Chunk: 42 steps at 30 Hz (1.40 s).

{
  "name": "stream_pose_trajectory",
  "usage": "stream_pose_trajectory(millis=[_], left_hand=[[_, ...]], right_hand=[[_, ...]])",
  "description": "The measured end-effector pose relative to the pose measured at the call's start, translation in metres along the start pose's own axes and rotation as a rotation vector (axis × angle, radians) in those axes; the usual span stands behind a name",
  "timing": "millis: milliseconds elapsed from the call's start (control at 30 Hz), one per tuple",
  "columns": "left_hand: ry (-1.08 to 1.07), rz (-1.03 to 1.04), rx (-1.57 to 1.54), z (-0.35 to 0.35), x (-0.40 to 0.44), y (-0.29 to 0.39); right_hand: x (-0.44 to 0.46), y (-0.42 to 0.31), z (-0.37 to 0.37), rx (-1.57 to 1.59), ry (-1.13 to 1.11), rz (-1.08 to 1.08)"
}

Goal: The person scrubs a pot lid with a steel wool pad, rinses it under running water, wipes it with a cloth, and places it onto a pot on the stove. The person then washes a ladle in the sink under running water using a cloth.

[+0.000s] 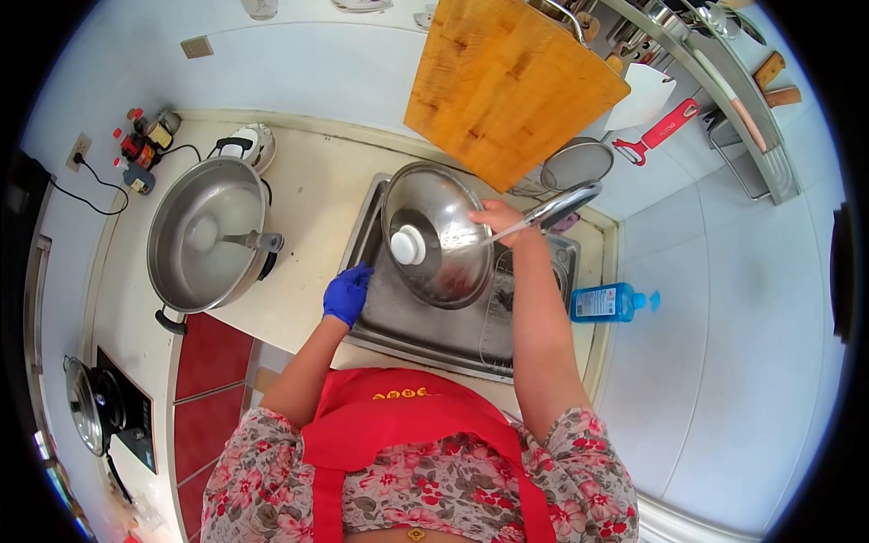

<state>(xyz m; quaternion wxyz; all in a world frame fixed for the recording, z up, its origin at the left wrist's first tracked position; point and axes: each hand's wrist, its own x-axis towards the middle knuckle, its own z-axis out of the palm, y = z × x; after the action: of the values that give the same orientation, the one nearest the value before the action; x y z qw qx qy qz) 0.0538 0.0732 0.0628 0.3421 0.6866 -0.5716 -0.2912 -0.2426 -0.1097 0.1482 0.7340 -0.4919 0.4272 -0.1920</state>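
Water (509,232) streams from the tap (566,204) onto a domed lid (444,195) with a white knob (408,244), which is held tilted over the metal sink (398,321), its knob side facing up. The bare right hand (502,220) is clamped on the lid's far right rim. The left hand (348,294), in a blue glove, is apart from the right, near the lid's left side and over the sink's front left edge; I cannot tell whether its fingers are spread or curled, or whether they touch anything.

On the counter (312,217) to the left stands a wide steel pot (163,244) with black handles, uncovered. A ladle (262,242) lies in it, its handle reaching the right rim. The pot's bottom looks whitish; whether that is liquid or residue is unclear. Just behind the pot sit white dishes (264,145), and in the far left corner small bottles (136,149) with dark contents are grouped together. A blue bottle (602,303) with a pale label lies or stands right of the sink. At lower left, a covered pan (86,407) sits on a black cooktop (136,421); what it holds is not clear.
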Motion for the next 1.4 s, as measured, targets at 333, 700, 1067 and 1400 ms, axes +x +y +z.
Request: stream_pose_trajectory(millis=[333, 700, 1067, 1400], left_hand=[[-0.032, 0.033, 0.008, 0.002, 0.018, 0.028], [-0.190, 0.065, -0.142, 0.000, 0.033, 0.054], [-0.314, 0.105, 0.038, 0.014, 0.044, 0.020], [-0.402, -0.889, -1.050, -0.016, 0.034, 0.000]], right_hand=[[-0.065, 0.021, 0.040, -0.002, -0.021, -0.103], [-0.109, 0.046, 0.047, 0.253, 0.433, -0.027], [-0.128, 0.083, 0.056, 0.060, 0.362, -0.084], [-0.135, 0.109, 0.148, -1.120, 0.262, -0.584]])
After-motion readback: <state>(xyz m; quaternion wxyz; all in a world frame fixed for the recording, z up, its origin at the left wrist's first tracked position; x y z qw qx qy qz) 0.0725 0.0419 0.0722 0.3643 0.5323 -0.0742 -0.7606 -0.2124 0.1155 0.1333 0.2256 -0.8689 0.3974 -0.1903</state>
